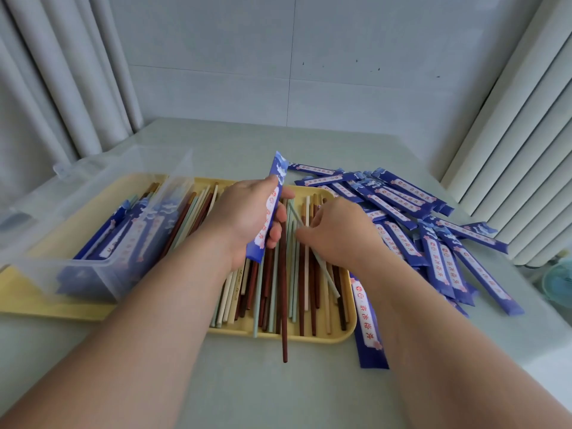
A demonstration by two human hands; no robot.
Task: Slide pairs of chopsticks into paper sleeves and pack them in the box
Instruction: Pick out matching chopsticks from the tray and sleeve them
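Observation:
My left hand [247, 218] grips a blue paper sleeve [270, 209] upright above the yellow tray [309, 337]. My right hand [337, 230] pinches a pale green chopstick [325, 270] that slants across the loose chopsticks [278, 289] in the tray, its far tip near the sleeve. The loose chopsticks are brown, cream and pale green; one brown chopstick [284, 342] sticks out over the tray's front edge. A clear plastic box [93, 264] stands on the tray's left part, with several filled blue sleeves [123, 230] inside.
A heap of empty blue sleeves [433, 230] lies on the table to the right of the tray; one sleeve [370, 326] lies by the tray's right front corner. Curtains hang at left and right, with a wall behind. Bare table [278, 391] lies in front.

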